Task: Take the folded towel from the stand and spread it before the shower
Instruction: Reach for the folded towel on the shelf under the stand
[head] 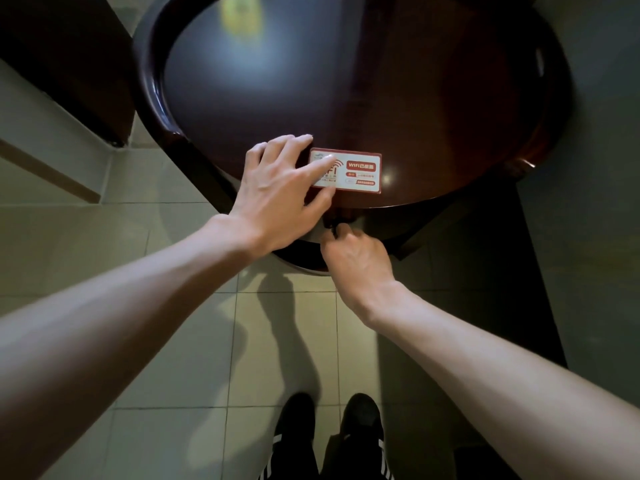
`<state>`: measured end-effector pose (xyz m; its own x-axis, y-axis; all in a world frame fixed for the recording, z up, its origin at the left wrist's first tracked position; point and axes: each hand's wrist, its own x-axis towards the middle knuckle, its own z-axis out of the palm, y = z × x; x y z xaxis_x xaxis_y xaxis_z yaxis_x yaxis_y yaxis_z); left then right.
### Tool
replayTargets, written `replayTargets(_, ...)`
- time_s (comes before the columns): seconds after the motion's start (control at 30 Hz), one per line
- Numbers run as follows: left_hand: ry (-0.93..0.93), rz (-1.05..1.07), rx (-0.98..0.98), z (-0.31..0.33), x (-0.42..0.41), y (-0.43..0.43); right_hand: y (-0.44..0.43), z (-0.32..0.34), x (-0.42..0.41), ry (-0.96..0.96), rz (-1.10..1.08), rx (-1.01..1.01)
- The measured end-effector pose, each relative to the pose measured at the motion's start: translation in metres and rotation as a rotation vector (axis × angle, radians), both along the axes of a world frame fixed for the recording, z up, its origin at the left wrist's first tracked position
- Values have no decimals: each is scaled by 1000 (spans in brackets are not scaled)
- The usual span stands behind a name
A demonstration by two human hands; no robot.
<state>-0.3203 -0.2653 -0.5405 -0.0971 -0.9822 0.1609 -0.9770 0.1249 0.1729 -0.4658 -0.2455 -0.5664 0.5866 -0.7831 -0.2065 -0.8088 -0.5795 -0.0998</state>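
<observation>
View from a head camera, looking down at a person's two bare arms reaching to a round, dark, glossy wooden table (346, 81).

The task looks barely begun. No towel is in view, neither folded nor spread, so where it lies cannot be told. No stand and no shower can be made out either. Both hands are busy at the table's near edge with other things, so fetching the towel, carrying it and spreading it all appear to be left.

The left hand (277, 192) lies flat on the table's near edge. Its fingers (298, 143) are straight and spread wide, and they rest on the left end of a white and red WiFi card (360, 171) without gripping it. The right hand (356, 254) is lower, just under the near edge. Its fingers (337, 233) are curled in narrowly and seem to pinch a small dark piece (333, 227) there. What that piece is cannot be told.

The tabletop reflects a pale patch of light toward its far left side and holds nothing else that shows. The floor (173, 341) is pale square tile, crossed by the arms' shadows. Two black shoes (301, 420) stand on it near the bottom of the view. A grey wall (595, 202) rises on the right, and dark furniture (69, 64) fills the far left corner.
</observation>
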Motion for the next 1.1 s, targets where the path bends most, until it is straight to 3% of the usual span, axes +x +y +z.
replayTargets(1.1,18,-6,82,-1,0,7,53,-5,-30,11,183,29)
